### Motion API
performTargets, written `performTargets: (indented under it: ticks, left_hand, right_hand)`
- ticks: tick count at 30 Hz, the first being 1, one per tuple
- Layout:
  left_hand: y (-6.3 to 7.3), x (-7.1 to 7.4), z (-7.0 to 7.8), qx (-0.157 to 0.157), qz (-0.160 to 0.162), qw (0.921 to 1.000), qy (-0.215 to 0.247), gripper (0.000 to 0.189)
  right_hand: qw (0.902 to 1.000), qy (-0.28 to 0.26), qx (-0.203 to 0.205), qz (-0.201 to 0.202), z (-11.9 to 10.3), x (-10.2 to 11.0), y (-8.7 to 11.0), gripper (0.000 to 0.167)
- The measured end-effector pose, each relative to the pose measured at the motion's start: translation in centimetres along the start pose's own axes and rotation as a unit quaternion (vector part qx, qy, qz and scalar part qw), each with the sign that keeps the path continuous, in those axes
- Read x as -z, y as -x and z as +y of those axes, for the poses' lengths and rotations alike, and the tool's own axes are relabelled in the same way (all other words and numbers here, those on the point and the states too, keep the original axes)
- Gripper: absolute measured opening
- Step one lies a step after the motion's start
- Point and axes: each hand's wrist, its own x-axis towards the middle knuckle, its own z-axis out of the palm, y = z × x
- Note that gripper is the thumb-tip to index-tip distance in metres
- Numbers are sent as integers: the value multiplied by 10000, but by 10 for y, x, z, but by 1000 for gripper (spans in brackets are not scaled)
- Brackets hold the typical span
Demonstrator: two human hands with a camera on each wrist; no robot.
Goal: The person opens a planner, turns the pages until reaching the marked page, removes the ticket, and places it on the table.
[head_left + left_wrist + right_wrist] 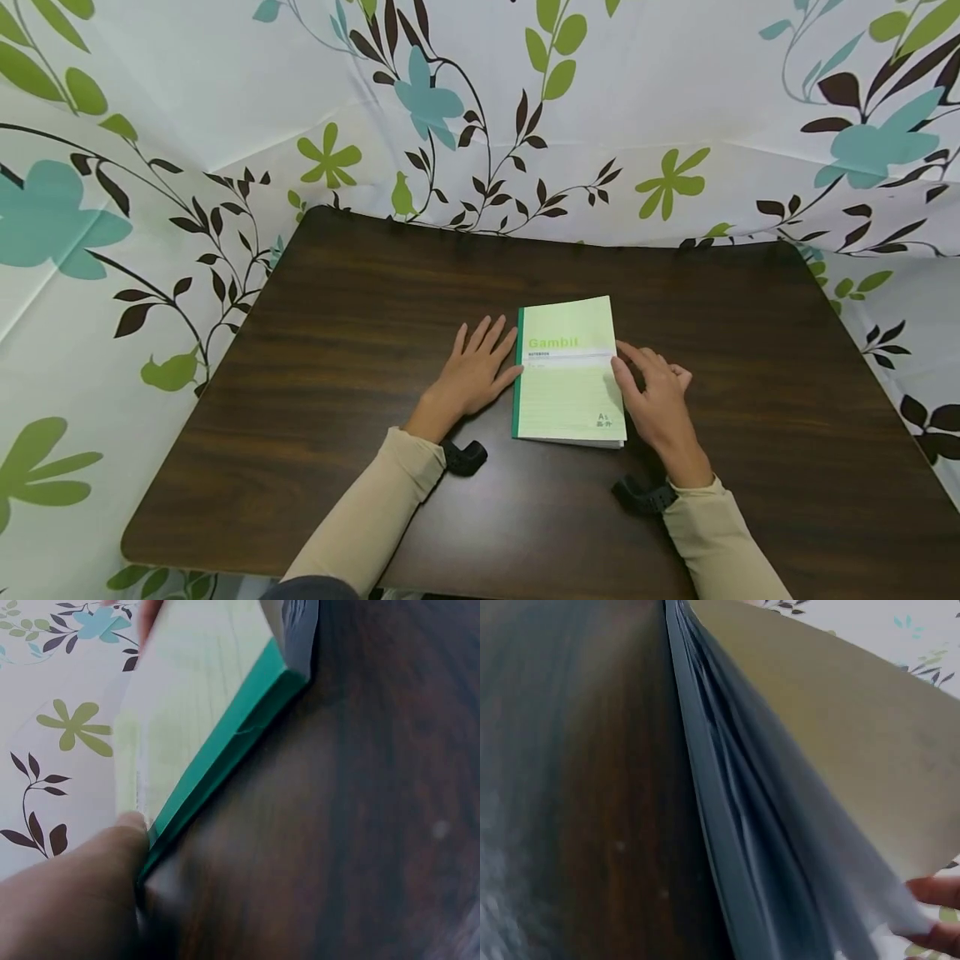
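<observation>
A pale green notebook (pixel 567 392) with a dark green spine lies on the table, "Gambit" printed on its cover. My left hand (pixel 472 375) rests flat on the table to its left, fingers straight. The left thumb (pixel 124 840) touches the cover beside the green spine (pixel 217 757) in the left wrist view. At the right edge, my right hand (pixel 660 404) has its thumb and forefinger at the notebook. In the right wrist view, the front cover (pixel 832 712) stands lifted, and fingertips (pixel 937 892) pinch the edge near the loose pages (pixel 840 855).
The dark brown wooden table (pixel 337 333) spreads around the notebook. A white cloth (pixel 247 75) with green, blue and brown plant prints hangs behind and beside it. Black wrist devices (pixel 465 458) sit at both sleeves.
</observation>
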Motion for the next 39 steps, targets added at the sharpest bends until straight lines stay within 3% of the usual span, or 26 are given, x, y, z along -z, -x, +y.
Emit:
performTargets:
  ticks: [7,10,13,18,23,27,30,33,35,37,39]
  left_hand:
    - [-3,2,-1,44,-105,9997,203,70]
    - [-5,0,-2,38,108,9982,594,71]
    - [-6,-1,-1,-142,507,9909,1236,74]
    - [-4,2,5,-690,1090,9615,2426,74]
    - [-3,5,10,-1209,1507,9303,3117,78]
    - [-2,12,17,-1356,1618,8953,3922,99]
    - [2,22,20,-1257,1637,8750,4379,109]
    - [7,28,19,-1218,1765,8687,4465,106]
    - [8,31,16,-1282,1908,8645,4470,99]
    - [9,33,14,-1355,2049,8606,4461,96]
    - [11,34,9,-1412,2172,8578,4439,93]
  right_hand:
    - [9936,-488,922,424,-3,1,1,41]
    - [9874,-727,1380,257,-3,1,2,48]
    - [9786,-1041,1769,-132,-6,-3,3,58]
    - [9604,-1490,2239,-730,-20,-13,9,78]
    - [9440,-1532,2780,-898,-33,-25,15,89]
    - [9322,-1179,3294,-932,-41,-33,16,89]
    - [9258,-620,3524,-1219,-45,-35,18,83]
    - [9188,-133,3616,-1575,-47,-36,19,73]
    - [9202,19,3513,-1724,-47,-34,19,68]
    - [9280,143,3351,-1621,-44,-33,17,68]
    - [9418,396,3033,-1397,-40,-32,15,70]
